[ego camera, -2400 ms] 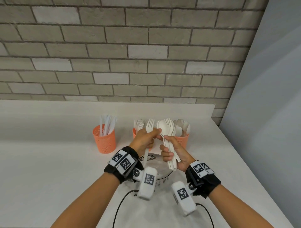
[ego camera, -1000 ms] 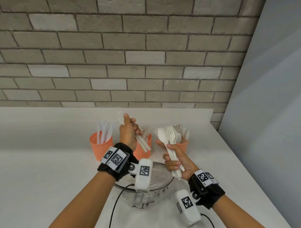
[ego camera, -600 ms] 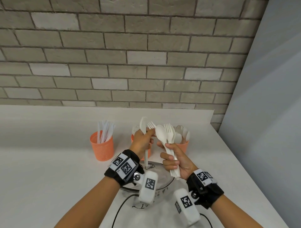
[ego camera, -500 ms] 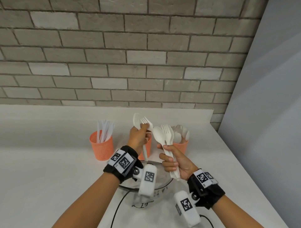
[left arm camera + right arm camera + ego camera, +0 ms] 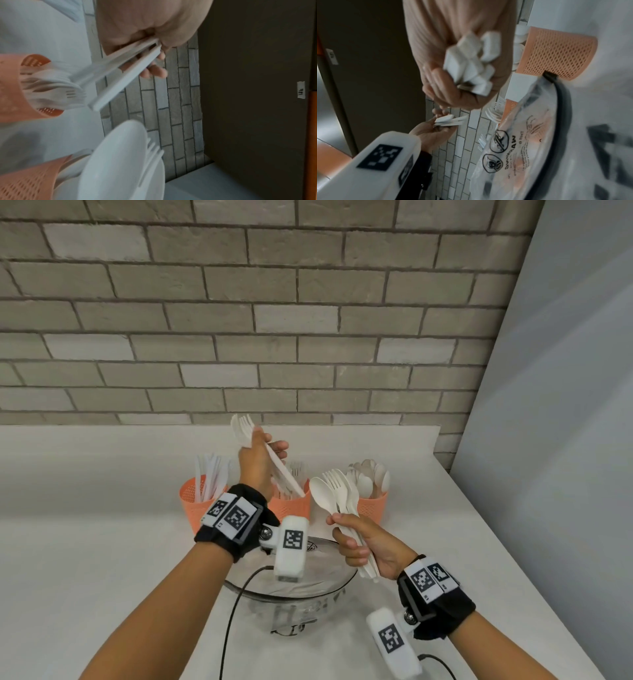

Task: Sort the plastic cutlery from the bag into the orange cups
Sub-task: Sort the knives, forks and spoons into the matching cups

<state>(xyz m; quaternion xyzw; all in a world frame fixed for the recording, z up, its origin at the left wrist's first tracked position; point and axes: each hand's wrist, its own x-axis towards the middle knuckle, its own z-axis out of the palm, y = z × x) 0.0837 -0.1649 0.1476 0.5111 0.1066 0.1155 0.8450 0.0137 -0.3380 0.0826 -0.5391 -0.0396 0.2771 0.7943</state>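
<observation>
Three orange mesh cups stand in a row on the counter: the left cup point(image 5: 192, 506) holds knives, the middle cup point(image 5: 291, 508) forks, the right cup point(image 5: 374, 505) spoons. My left hand point(image 5: 265, 448) pinches two white forks point(image 5: 274, 463), tines up, with the handles slanting down to the middle cup's mouth point(image 5: 17, 94). To its right, my right hand point(image 5: 346, 539) grips a bundle of mixed spoons and forks point(image 5: 337, 494) upright by the handles point(image 5: 471, 65). The clear plastic bag point(image 5: 291, 594) lies open under both wrists.
A brick wall point(image 5: 308, 337) runs along the back of the white counter point(image 5: 85, 559), and a grey panel point(image 5: 548, 440) bounds it on the right. Black cables point(image 5: 233, 611) trail from the wrist cameras over the counter near the bag.
My left hand has drawn away from the right hand's bundle with two forks, risen, and tipped their handles down toward the middle cup. The right hand holds its bundle nearly still.
</observation>
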